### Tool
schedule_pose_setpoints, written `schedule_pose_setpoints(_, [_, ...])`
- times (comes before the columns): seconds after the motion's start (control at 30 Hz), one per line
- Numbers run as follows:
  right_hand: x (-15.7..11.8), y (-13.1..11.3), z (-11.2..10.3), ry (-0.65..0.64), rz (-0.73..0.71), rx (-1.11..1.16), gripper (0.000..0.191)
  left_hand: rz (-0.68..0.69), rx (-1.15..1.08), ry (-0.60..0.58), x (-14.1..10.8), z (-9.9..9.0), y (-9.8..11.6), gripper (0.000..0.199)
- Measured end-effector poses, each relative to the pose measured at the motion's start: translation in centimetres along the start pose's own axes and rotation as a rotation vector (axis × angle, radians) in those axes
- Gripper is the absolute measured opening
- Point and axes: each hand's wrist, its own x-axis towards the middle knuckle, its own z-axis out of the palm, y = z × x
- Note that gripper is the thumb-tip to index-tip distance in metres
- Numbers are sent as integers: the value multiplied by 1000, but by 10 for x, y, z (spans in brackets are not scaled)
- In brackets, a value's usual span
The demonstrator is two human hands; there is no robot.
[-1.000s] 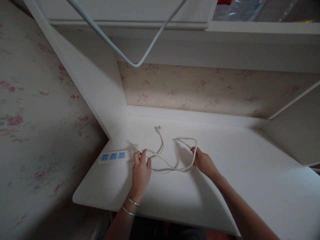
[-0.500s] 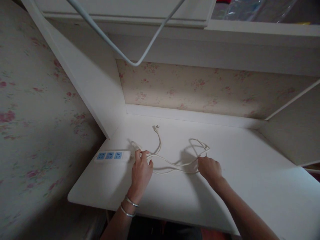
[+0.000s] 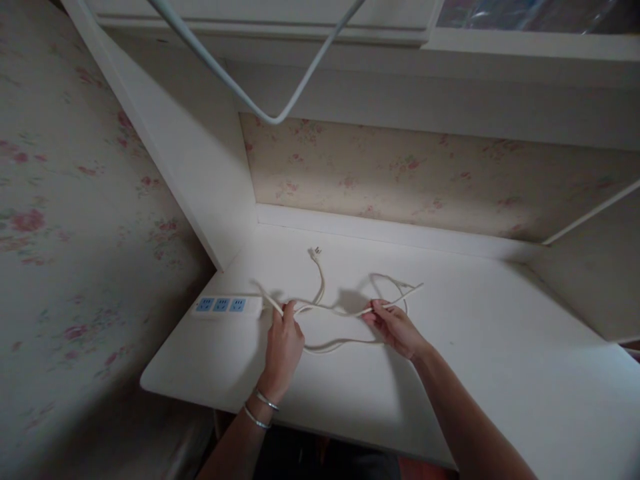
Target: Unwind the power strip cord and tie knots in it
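Note:
A white power strip (image 3: 229,307) with three blue sockets lies at the left of the white desk. Just right of it, my left hand (image 3: 284,340), with two bangles at the wrist, is closed on the white cable (image 3: 320,306). The fingers of my right hand (image 3: 393,325) pinch the same cable farther right, palm partly turned up. Loops of cable lie between and beyond the hands, some crossing. The cable's plug (image 3: 315,253) rests on the desk behind my left hand, prongs pointing away.
A pale bent cord (image 3: 274,120) hangs in front of the cabinet above. White side panels and a low back ledge (image 3: 400,233) border the desk (image 3: 500,347). Flowered wallpaper (image 3: 75,220) covers the wall at left. Clear plastic items sit on the upper right shelf.
My right hand has moved left and turned its palm upward, pinching the cable. The loops by it have shifted. My left hand has stayed nearly in place, and the view has shifted slightly.

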Motion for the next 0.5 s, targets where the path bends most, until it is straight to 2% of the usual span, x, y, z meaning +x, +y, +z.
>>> schedule_pose_setpoints(0.1, [6,-5,-3,142,-81,235,30,-20,65,-28,0,-2,0,49])
schedule_pose_setpoints(0.17, [11,-13,-2,198,-170,368,25,4,88,-83,1,-4,1,39])
schedule_pose_setpoints(0.27, [21,-22,13,147,-278,450,20,49,106,-161,4,-6,3,21])
schedule_pose_setpoints(0.33, [31,-21,29,9,-314,313,28,57,114,-186,6,-7,4,22])
schedule_pose_setpoints(0.43, [51,-7,55,-264,-370,-262,36,50,107,-231,11,-9,4,22])
schedule_pose_setpoints(0.5, [66,5,68,-382,-417,-583,39,29,81,-274,16,-11,2,20])
